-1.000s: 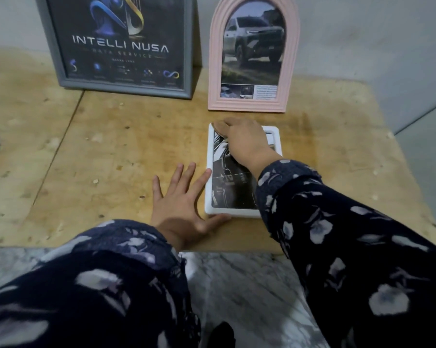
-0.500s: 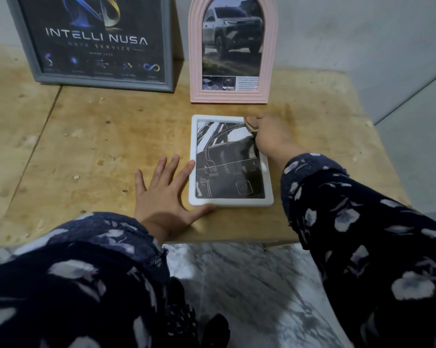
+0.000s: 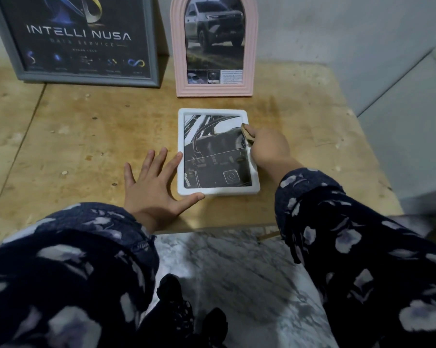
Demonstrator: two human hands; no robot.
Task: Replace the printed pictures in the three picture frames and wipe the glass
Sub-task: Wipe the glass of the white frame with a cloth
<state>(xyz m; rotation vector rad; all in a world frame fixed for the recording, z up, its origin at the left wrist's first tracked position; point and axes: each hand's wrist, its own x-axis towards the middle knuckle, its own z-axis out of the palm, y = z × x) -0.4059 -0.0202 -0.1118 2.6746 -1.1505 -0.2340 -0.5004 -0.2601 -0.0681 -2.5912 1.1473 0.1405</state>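
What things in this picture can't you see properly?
- Small tan cloth: mostly hidden inside the right hand.
- Grey rectangular picture frame: top and left cut off by the picture's edge.
- Tiny caption print in the pink arched frame: too small to read.

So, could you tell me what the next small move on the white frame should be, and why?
Probably drag the cloth down the glass's right side. The right hand holds it at the upper right of the white frame, the lower glass is uncovered, and the left hand braces the frame's left edge.
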